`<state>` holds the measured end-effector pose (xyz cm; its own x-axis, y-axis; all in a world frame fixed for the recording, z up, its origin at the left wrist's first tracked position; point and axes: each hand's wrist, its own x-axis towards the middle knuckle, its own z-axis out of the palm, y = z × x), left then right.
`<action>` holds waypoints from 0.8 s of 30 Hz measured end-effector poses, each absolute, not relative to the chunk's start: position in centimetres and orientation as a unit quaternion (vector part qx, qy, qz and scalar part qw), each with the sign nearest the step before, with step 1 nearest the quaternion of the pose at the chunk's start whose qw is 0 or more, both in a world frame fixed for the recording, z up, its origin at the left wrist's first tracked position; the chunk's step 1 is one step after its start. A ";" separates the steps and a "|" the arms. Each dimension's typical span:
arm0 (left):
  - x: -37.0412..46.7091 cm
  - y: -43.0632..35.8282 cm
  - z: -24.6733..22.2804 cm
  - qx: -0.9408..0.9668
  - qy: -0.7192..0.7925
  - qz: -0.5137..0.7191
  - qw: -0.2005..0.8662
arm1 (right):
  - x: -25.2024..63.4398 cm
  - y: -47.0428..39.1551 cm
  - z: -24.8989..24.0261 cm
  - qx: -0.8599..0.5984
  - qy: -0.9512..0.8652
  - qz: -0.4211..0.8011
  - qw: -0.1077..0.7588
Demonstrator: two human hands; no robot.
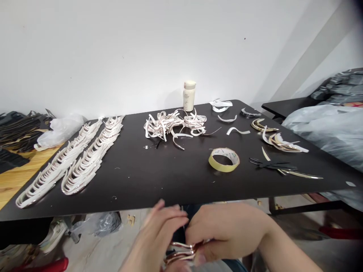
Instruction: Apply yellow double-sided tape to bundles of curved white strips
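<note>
Near the bottom of the head view, beyond the table's front edge, both hands are together over my lap. My left hand [159,234] curves around shiny rose-gold curved strips [181,257], its thumb beneath them and its fingers slightly blurred. My right hand [224,228] pinches the same strips between thumb and bent fingers. How many strips are held is unclear, as the fingers cover part of them. On the table ahead lie two long rows of overlapping white U-shaped strips [85,166] and a tangled heap of white and rose-gold trimmings [167,124].
The black table [170,181] spans the view against a white wall. On it are a roll of yellow tape [224,166], a cream bottle [189,96], gold curved strips [283,143] and dark strips [272,165]. Plastic bags [326,128] bulge at the right.
</note>
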<state>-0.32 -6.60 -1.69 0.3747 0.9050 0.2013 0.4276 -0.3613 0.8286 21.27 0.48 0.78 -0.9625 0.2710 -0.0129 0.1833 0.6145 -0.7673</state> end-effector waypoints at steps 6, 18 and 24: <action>0.8 -5.4 -4.3 0.585 0.533 0.224 0.570 | 21.5 1.7 0.3 -0.223 -0.875 0.419 0.098; 5.0 -5.5 -12.0 0.331 0.464 0.548 0.612 | 18.5 -1.0 -6.4 -0.552 -0.567 0.507 0.343; 5.6 -5.8 -13.1 0.321 0.462 0.523 0.641 | 15.8 -3.0 -9.7 -0.395 -0.373 0.714 0.442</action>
<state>5.63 -5.76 -13.06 0.0275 0.9664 -0.2558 -0.3731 0.2473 0.8942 15.84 -2.99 -9.66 -0.2986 0.9252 -0.2340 -0.3360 -0.3315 -0.8816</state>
